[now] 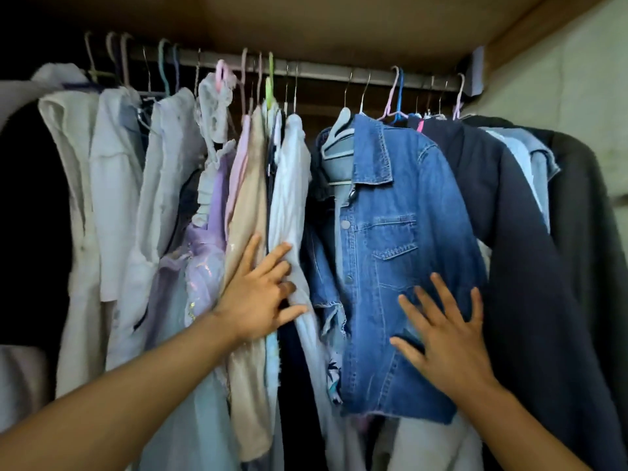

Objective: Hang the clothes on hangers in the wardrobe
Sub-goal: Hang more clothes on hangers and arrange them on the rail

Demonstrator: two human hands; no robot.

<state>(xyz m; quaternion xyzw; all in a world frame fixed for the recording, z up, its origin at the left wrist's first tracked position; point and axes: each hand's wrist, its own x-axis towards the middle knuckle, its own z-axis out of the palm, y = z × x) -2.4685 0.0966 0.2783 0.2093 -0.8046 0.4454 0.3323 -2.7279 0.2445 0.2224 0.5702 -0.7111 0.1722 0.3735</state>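
A blue denim jacket (397, 253) hangs on a pale hanger (339, 130) from the wardrobe rail (319, 69), right of centre. My right hand (445, 338) lies flat on its lower front, fingers spread. My left hand (261, 290) presses with straight fingers against a white shirt (289, 198) and a beige garment (248, 212) hanging to the left of the jacket. A narrow dark gap shows between the white shirt and the jacket. Neither hand holds anything.
The rail is packed with clothes on several hangers: white and lilac garments (115, 185) at left, a dark navy jacket (530, 266) and a dark coat (591, 239) at right. The wardrobe's wooden top (306, 22) is close above, and a pale wall (577, 76) stands at right.
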